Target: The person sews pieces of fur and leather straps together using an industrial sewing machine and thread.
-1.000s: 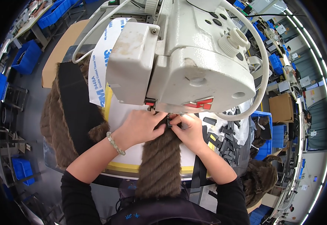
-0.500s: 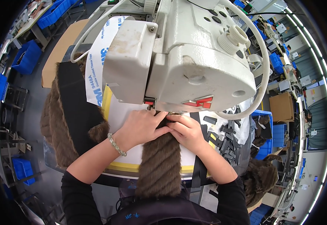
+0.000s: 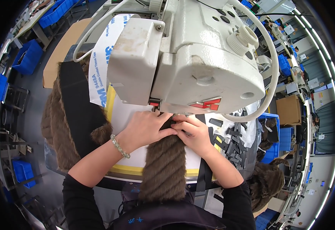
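Observation:
A strip of brown faux fur point(image 3: 163, 168) with slanting ridges runs from under the sewing machine point(image 3: 209, 76) down over the table edge toward my lap. At its far end, close below the machine head, a dark folded part shows between my hands. My left hand point(image 3: 146, 128) presses on the strip's left side there, thumb reaching across it. My right hand point(image 3: 192, 134) pinches the strip's edge from the right, fingertips bent in and near the left thumb. The needle area is mostly hidden by the machine head and fingers.
On the left lies a larger brown fur piece point(image 3: 58, 130) with a black band point(image 3: 75, 99). Many small black pieces point(image 3: 234, 147) are scattered at right, beside a black strap point(image 3: 201, 172). A blue bin point(image 3: 271, 147) holds more fur. White printed tape sheet point(image 3: 102, 65) hangs beside the machine.
My right hand's fingers have curled and shifted slightly at the strip's edge. The left hand stays nearly in place. The machine appears a little shifted to the right in the view.

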`<control>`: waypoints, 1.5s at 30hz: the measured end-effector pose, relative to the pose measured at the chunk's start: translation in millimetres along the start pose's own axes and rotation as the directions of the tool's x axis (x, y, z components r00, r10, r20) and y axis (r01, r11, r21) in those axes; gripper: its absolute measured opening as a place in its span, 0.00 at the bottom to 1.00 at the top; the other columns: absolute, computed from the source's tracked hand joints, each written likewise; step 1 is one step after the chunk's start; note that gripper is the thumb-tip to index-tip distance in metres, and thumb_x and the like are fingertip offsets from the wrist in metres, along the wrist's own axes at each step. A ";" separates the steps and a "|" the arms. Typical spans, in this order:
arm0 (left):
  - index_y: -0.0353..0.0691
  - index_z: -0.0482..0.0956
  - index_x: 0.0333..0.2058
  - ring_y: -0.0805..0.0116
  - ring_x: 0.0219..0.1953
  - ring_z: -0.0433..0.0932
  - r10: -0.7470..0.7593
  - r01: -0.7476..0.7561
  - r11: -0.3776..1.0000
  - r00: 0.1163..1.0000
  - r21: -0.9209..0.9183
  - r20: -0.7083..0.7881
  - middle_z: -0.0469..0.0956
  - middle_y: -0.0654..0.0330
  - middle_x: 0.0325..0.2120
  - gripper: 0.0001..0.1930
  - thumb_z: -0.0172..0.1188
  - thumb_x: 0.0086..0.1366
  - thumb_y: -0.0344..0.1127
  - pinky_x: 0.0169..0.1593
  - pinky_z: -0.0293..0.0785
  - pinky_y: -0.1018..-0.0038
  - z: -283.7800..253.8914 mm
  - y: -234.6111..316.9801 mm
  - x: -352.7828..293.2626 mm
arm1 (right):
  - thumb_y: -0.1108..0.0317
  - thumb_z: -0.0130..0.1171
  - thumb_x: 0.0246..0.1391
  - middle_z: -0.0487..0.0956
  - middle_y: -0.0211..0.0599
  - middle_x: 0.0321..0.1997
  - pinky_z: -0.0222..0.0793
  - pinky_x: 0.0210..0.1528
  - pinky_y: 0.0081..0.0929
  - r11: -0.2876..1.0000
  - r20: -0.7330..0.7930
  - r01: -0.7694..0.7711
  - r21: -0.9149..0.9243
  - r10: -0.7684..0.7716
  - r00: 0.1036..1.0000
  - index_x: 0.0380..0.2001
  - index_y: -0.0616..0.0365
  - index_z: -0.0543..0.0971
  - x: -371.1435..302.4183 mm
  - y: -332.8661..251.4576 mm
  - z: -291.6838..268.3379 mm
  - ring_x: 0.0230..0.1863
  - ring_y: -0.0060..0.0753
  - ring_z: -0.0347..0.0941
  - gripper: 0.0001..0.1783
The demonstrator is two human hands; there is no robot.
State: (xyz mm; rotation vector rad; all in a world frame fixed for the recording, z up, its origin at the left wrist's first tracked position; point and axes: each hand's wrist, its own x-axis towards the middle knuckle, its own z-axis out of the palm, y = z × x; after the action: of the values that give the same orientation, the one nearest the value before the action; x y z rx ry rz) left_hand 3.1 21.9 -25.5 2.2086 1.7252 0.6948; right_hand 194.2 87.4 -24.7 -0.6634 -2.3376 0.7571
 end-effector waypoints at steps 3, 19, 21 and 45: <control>0.41 0.75 0.36 0.58 0.27 0.80 0.017 -0.017 1.000 1.000 0.014 -0.017 0.78 0.56 0.27 0.23 0.62 0.57 0.56 0.29 0.75 0.66 3.4 -2.4 -0.7 | 0.80 0.66 0.41 0.81 0.35 0.40 0.75 0.33 0.23 0.994 0.011 0.107 -0.004 -0.107 0.994 0.28 0.59 0.81 -0.2 4.8 -0.4 0.33 0.33 0.78 0.08; 0.35 0.78 0.45 0.62 0.21 0.79 0.087 -0.089 0.963 0.996 0.256 0.020 0.77 0.58 0.22 0.22 0.60 0.60 0.47 0.24 0.75 0.69 6.5 8.8 -6.9 | 0.79 0.67 0.38 0.82 0.35 0.30 0.73 0.37 0.25 0.993 -0.148 -0.108 0.038 0.113 0.983 0.26 0.59 0.81 3.6 6.5 2.4 0.34 0.33 0.79 0.08; 0.34 0.79 0.44 0.63 0.20 0.79 0.103 -0.100 0.961 0.995 0.257 0.001 0.76 0.58 0.21 0.21 0.60 0.60 0.46 0.23 0.75 0.70 7.3 8.6 -7.3 | 0.79 0.68 0.38 0.83 0.36 0.29 0.73 0.37 0.26 0.990 -0.154 -0.123 0.063 0.132 0.979 0.26 0.60 0.82 3.8 7.1 4.6 0.34 0.33 0.79 0.08; 0.41 0.73 0.44 0.58 0.21 0.78 0.132 -0.128 0.991 0.987 0.050 -0.094 0.77 0.57 0.21 0.16 0.59 0.58 0.39 0.25 0.74 0.65 -0.3 -12.4 0.1 | 0.77 0.64 0.43 0.82 0.41 0.29 0.73 0.36 0.28 0.978 -0.097 -0.202 0.056 0.206 0.974 0.28 0.62 0.81 14.5 -5.9 5.5 0.32 0.40 0.80 0.05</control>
State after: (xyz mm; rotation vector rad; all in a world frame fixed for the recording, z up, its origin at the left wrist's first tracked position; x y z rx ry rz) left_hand -7.4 25.3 -31.1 2.3713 1.6673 0.8146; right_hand 178.7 90.0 -19.1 -0.9106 -2.1750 0.8442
